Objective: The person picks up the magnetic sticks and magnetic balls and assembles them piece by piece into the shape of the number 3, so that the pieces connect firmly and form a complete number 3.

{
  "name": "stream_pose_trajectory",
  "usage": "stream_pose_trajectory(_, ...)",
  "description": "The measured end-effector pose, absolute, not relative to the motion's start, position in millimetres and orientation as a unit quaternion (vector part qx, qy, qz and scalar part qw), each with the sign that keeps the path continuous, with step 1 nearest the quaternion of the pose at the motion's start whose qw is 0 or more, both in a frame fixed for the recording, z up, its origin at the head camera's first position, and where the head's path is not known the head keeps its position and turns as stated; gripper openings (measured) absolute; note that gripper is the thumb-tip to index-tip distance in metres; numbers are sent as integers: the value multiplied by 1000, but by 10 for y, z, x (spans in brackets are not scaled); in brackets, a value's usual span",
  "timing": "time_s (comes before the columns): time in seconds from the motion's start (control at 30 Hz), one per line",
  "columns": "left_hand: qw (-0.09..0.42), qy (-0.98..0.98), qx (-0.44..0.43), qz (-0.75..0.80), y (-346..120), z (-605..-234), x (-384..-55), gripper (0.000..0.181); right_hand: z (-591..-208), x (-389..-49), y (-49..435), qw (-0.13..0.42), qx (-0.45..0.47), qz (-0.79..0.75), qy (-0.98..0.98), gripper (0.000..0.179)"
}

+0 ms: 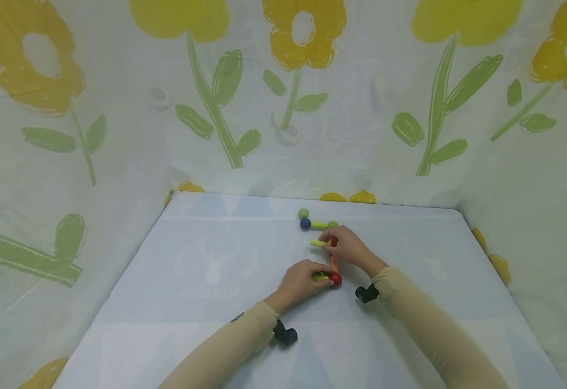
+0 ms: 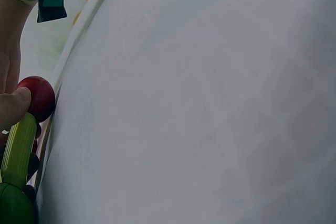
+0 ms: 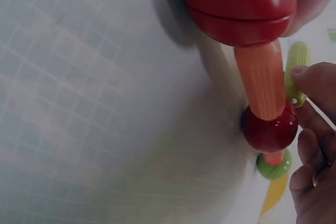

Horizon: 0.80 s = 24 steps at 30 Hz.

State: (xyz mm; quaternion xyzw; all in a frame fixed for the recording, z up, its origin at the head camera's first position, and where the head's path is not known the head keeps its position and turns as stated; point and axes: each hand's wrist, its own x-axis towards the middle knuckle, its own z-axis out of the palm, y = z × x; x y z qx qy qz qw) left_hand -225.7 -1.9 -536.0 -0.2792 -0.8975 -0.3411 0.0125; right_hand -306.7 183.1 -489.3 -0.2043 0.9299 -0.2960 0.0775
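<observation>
My left hand grips the near red ball of a ball-and-rod toy, its thumb against the ball in the left wrist view. A yellow-green rod runs from that ball to a green ball. From the near red ball an orange rod leads to a second red ball. Beside this second ball my right hand pinches a short yellow-green rod between thumb and fingers; its end sits close against the ball.
Beyond the hands on the white patterned table lie a dark blue ball, a yellow-green rod and a loose-looking green ball. Flower-printed curtains enclose the table's back and sides. A small black camera hangs at each wrist.
</observation>
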Motion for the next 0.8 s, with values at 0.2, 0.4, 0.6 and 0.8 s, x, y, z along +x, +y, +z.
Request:
stream_pose_trajectory(0.2,12,-900,-273,-339,-18,-5348,-2244,28,-4973,-3062,1842,75,-213,-283,932,18)
stream_pose_trajectory(0.4,11,-902,-269,-337,-13,-5352,-2247,29,-4992,-3034,1849,69,-211,-280,934,19)
stream_pose_trajectory(0.6,7,-904,-268,-334,-12,-5341,-2233,29,-5068,-3047,1889,62,-209,-270,938,20)
stream_pose_trajectory(0.8,6,-902,-272,-334,-18,-5345,-2238,29,-5055,-2992,1951,41,-203,-272,940,20)
